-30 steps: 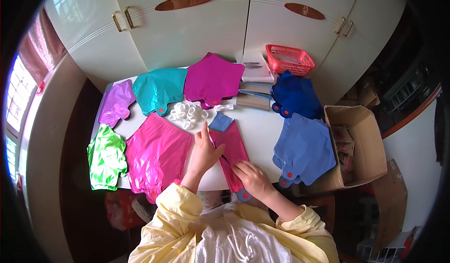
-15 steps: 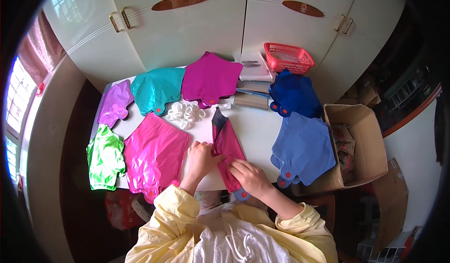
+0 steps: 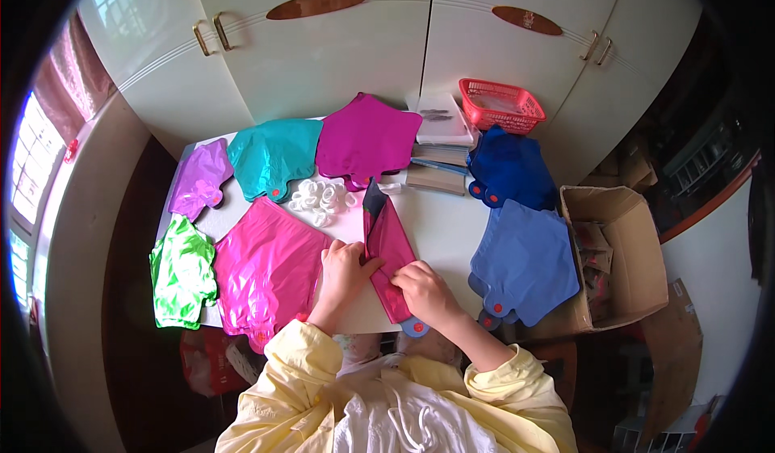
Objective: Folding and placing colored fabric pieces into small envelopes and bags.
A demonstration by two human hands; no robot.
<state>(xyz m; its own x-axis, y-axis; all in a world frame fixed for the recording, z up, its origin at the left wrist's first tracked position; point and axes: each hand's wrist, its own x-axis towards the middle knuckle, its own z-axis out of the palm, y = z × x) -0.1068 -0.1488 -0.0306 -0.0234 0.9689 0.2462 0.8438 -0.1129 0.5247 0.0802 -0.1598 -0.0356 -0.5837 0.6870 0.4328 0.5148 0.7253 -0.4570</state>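
A magenta foil balloon [image 3: 391, 251], folded into a long narrow strip with a dark inner side at its far tip, lies on the table in front of me. At its left edge my left hand [image 3: 343, 274] is closed, the thumb lying over the foil. My right hand [image 3: 428, 291] pinches the right edge with curled fingers. From the near end sticks out a blue-grey tab [image 3: 416, 326] with a red dot. To the left lies a shiny pink foil balloon [image 3: 266, 263]. A pile of white ribbon-like loops [image 3: 321, 199] sits beyond my left hand.
More flat foil balloons surround the work: green [image 3: 184, 271], lilac [image 3: 200, 177], teal [image 3: 273, 158], purple [image 3: 367, 140], dark blue [image 3: 513, 169] and light blue [image 3: 526, 263]. Stacked flat packs [image 3: 436, 177] and a red basket [image 3: 502, 120] stand behind; a cardboard box [image 3: 630, 251] adjoins the right edge.
My right hand has risen slightly and curled its fingers at the strip's right edge, where it was lying flatter before. My left hand stays in nearly the same place.
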